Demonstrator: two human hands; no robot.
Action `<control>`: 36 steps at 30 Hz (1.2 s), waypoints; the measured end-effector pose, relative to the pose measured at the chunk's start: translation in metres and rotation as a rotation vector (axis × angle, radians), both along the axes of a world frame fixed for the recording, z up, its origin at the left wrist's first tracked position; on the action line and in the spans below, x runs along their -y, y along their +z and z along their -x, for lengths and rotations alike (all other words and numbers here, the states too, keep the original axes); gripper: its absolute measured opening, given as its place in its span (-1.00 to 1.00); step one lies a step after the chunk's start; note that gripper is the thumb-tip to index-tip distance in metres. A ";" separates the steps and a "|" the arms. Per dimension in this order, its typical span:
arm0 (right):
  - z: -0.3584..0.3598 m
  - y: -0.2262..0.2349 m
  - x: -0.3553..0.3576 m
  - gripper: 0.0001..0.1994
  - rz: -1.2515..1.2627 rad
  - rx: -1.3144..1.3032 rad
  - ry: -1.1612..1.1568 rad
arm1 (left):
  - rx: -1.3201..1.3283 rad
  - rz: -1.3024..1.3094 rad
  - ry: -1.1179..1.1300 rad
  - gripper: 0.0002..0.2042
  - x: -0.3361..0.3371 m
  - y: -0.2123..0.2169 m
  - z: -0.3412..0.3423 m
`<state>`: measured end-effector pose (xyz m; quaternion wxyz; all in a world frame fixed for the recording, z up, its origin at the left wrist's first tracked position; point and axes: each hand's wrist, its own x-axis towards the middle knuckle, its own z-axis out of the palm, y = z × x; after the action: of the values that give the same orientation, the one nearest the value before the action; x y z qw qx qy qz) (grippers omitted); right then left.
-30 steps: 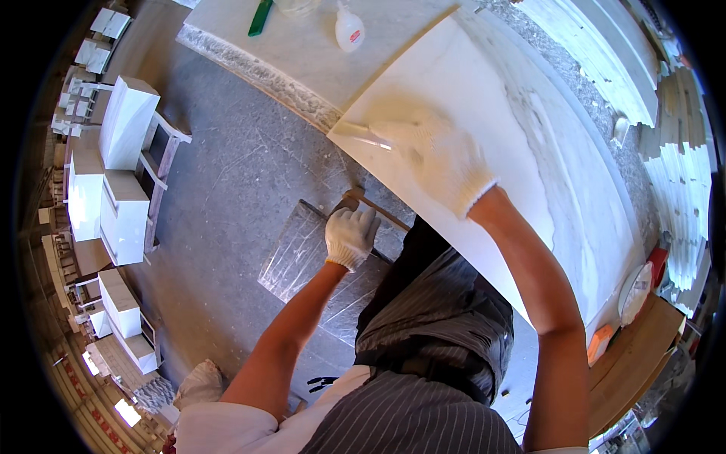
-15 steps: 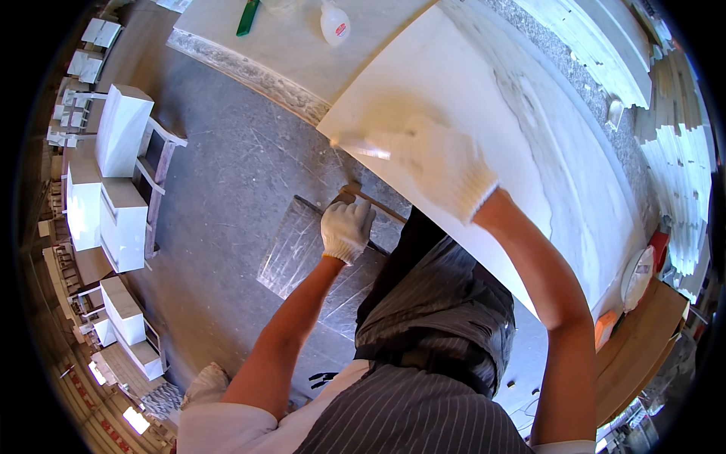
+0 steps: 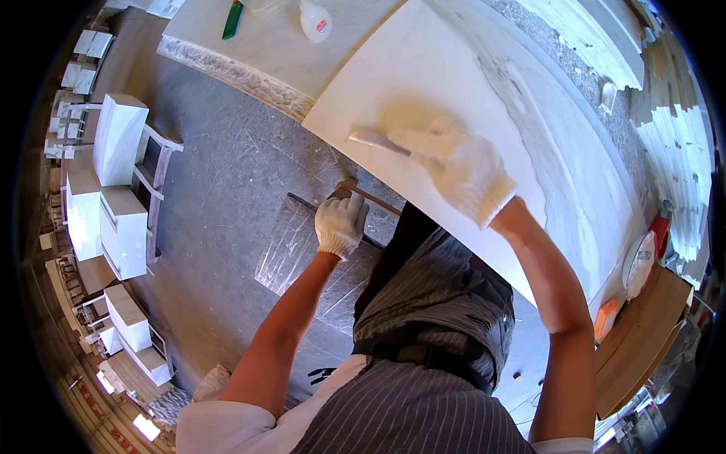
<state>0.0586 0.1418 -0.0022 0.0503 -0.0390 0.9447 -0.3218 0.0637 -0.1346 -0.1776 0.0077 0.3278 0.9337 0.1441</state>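
My right hand (image 3: 465,166), in a white knitted glove, is closed on a narrow flat blade like a scraper (image 3: 378,141). It is over the white, grey-veined marble slab (image 3: 560,193), close to the slab's near left edge. Whether the blade touches the stone I cannot tell. My left hand (image 3: 342,225), gloved alike, is lower down beside the slab. Its fingers are curled at a brown bar (image 3: 374,200) above a dark, scratched panel (image 3: 291,242). What the left fingers hold, if anything, is hidden.
Behind the slab lies another pale slab (image 3: 249,53) with a white squeeze bottle (image 3: 315,21) and a green strip-shaped object (image 3: 233,20). White blocks (image 3: 121,219) on racks stand at the left. A cardboard box (image 3: 643,340) and an orange item (image 3: 606,320) are at the right.
My right hand has moved right and slightly nearer with the blade, away from the slab's left corner. My left hand keeps its curled pose beside the bar. The whole view has shifted slightly.
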 end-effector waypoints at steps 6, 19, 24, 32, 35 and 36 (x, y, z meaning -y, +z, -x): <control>-0.007 0.001 -0.001 -0.38 -0.112 -0.211 -0.021 | -0.010 -0.024 -0.014 -0.84 -0.003 -0.005 0.001; -0.051 -0.020 -0.074 -0.61 -0.055 -0.130 -0.374 | -0.041 -0.040 -0.022 -0.85 -0.005 -0.006 0.000; -0.071 0.005 -0.026 -0.60 -0.031 -0.035 -0.174 | -0.043 -0.041 -0.026 -0.85 -0.002 -0.008 -0.003; -0.075 -0.001 -0.037 -0.46 -0.128 -0.237 -0.165 | -0.008 0.029 -0.013 -0.82 -0.003 -0.009 -0.004; -0.098 0.009 -0.007 -0.44 -0.106 0.025 -0.142 | -0.017 0.026 -0.021 -0.82 0.000 -0.012 -0.004; -0.101 0.005 -0.009 -0.45 -0.102 -0.028 -0.134 | -0.019 0.029 -0.020 -0.82 0.000 -0.012 -0.004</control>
<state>0.1598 0.1510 0.0029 0.0172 0.0223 0.9610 -0.2751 0.0675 -0.1342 -0.1893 0.0051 0.3382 0.9324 0.1272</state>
